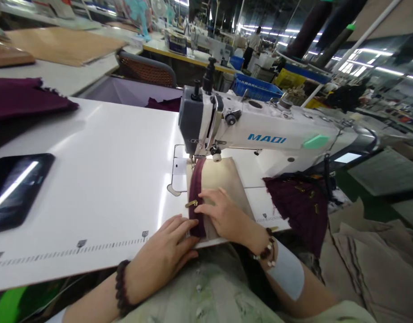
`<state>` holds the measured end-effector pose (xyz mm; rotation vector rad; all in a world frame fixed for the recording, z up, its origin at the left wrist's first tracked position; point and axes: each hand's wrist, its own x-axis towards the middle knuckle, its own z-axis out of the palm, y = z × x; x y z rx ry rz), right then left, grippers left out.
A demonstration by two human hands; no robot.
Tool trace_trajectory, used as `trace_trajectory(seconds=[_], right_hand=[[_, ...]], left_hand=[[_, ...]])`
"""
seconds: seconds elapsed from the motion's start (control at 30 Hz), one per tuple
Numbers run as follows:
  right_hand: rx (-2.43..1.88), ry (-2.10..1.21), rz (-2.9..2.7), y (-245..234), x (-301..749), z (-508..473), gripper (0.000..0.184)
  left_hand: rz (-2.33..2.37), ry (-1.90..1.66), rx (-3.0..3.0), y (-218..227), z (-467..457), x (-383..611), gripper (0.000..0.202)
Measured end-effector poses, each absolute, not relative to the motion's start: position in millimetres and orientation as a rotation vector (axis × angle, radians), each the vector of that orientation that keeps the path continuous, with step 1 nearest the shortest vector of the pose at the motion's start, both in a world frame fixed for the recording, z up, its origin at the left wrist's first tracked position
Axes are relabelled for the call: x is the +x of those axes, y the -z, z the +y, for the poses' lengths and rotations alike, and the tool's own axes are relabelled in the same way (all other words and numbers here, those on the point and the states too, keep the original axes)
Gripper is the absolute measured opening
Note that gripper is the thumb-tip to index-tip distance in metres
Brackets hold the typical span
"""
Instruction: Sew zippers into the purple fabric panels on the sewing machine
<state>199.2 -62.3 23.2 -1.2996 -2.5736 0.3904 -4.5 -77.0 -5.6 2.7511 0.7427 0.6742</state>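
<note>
A white sewing machine (260, 130) stands on the white table (102, 179). Under its needle lies a beige fabric piece (223, 177) with a dark maroon zipper strip (196, 188) along its left edge; a brass zipper pull (191, 204) shows on the strip. My left hand (164, 255) rests at the table's front edge, fingers together and pressed on the strip's near end. My right hand (223, 215) lies flat on the beige fabric, fingers stretched toward the zipper pull.
A black phone (14, 188) lies at the table's left. Maroon fabric (21, 96) is stacked at the far left, and a pile of maroon zipper pieces (300, 202) sits right of the machine. Beige cloth (371, 264) is heaped lower right. Other workstations and a person stand behind.
</note>
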Motion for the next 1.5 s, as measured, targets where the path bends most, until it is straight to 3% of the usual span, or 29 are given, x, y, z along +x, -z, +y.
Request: trace_trajectory(seconds=[0.3, 0.4, 1.1, 1.3, 1.5], right_hand=[[-1.379, -0.306, -2.567, -23.2, 187.0, -13.3, 0.028], [-1.422, -0.337, -2.492, -11.5, 187.4, -2.1, 0.039], [-1.445, -0.250, -2.493, 5.9, 198.7, -38.4, 0.041], [-1.468, -0.279, -2.530, 4.9, 198.8, -38.7, 0.044], [-1.457, -0.260, -2.557, 4.8, 198.2, -38.3, 0.047]], left_hand=[[0.691, -0.638, 2.670, 7.9, -76.3, -6.4, 0.020], [0.690, -0.607, 2.667, 8.7, -76.4, -7.7, 0.020], [0.165, -0.583, 2.609, -14.4, -75.2, -11.8, 0.032], [0.455, -0.625, 2.734, -39.0, -31.0, -15.1, 0.030], [0.655, -0.530, 2.958, -15.4, 25.4, -4.7, 0.024]])
